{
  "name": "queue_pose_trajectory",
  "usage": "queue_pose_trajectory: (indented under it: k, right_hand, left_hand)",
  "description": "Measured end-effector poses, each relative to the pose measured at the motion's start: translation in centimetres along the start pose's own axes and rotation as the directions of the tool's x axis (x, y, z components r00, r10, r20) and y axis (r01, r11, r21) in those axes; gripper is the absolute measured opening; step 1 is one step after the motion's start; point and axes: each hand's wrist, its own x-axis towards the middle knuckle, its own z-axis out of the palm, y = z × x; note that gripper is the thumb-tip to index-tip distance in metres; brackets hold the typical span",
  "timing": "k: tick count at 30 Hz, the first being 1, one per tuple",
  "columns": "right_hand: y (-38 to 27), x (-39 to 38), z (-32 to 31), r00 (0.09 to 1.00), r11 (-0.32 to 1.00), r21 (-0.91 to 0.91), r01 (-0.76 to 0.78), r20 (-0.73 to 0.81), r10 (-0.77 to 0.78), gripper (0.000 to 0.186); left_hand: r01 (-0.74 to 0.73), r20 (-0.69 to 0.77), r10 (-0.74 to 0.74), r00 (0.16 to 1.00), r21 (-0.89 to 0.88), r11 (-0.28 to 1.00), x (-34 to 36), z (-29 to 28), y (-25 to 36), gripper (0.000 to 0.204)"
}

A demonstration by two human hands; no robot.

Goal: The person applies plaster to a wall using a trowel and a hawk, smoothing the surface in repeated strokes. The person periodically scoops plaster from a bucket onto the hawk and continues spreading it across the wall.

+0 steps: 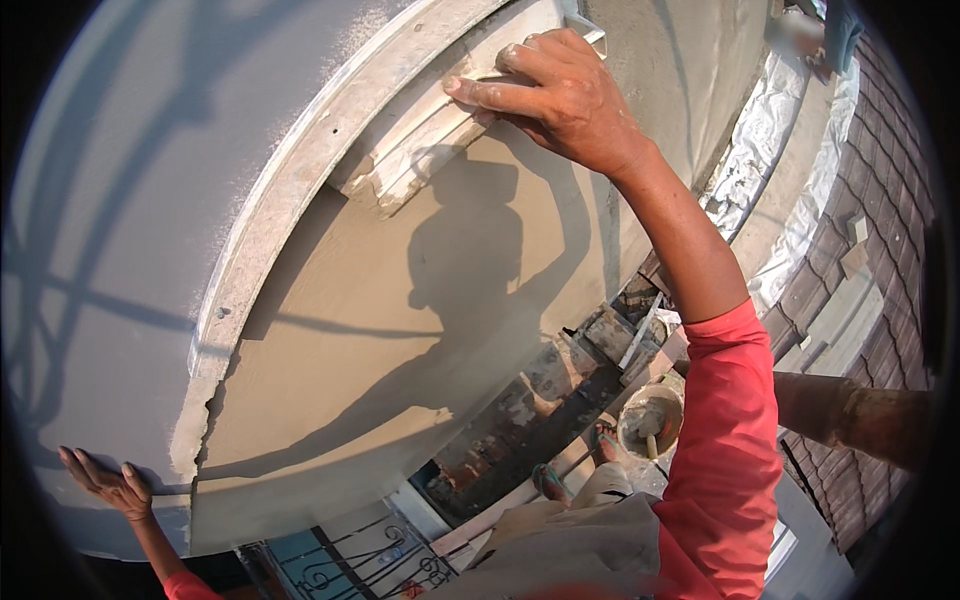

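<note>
My right hand (pixel 570 95) is closed over a pale, cement-smeared board (pixel 425 160) with long grooves. The board lies against the wall, just below a raised curved strip of moulding (pixel 275 205). Thumb and fingers press on its upper part, and part of the grip is hidden by the hand. At the lower left, my left hand (pixel 110 485) rests flat on the smooth grey wall (pixel 120 190), fingers apart, near the lower end of the strip. Beneath the board spreads damp-looking tan plaster (pixel 330 390), with my shadow falling across it.
A bucket (pixel 650 420) with a handle sticking out stands by my sandalled feet. A thick pipe or pole (pixel 850 410) crosses at right, before dark roof tiles (pixel 880 200). Bricks and rubble (pixel 500 440) line a ledge. A metal grille (pixel 370 565) is below; another person (pixel 840 40) is at upper right.
</note>
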Motion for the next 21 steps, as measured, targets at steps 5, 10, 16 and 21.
queue_pose_trajectory:
  k: [5, 10, 16, 21]
  right_hand:
    - [1.3, 0.8, 0.0, 0.986, 0.990, 0.042, -0.131, 0.111, 0.126, 0.032]
    - [-1.6, -2.0, 1.8, 0.971, 0.974, 0.078, -0.212, 0.128, 0.201, 0.043]
    - [-12.6, -7.9, 4.0, 0.899, 0.857, 0.271, -0.438, 0.167, 0.406, 0.038]
    - [-20.2, -11.8, 3.7, 0.888, 0.861, 0.285, -0.422, 0.321, 0.329, 0.049]
  left_hand:
    - [0.026, 0.003, -0.026, 1.000, 0.015, 1.000, 0.0, 0.1, 0.2, 0.072]
    - [0.036, 0.018, -0.036, 0.999, 0.009, 0.999, -0.3, 0.1, 0.0, 0.074]
    - [-0.004, 0.019, 0.003, 1.000, 0.058, 0.998, -0.1, 0.1, 0.0, 0.073]
    - [-0.009, -0.006, 0.009, 1.000, 0.051, 0.999, 0.1, 0.0, 0.4, 0.072]
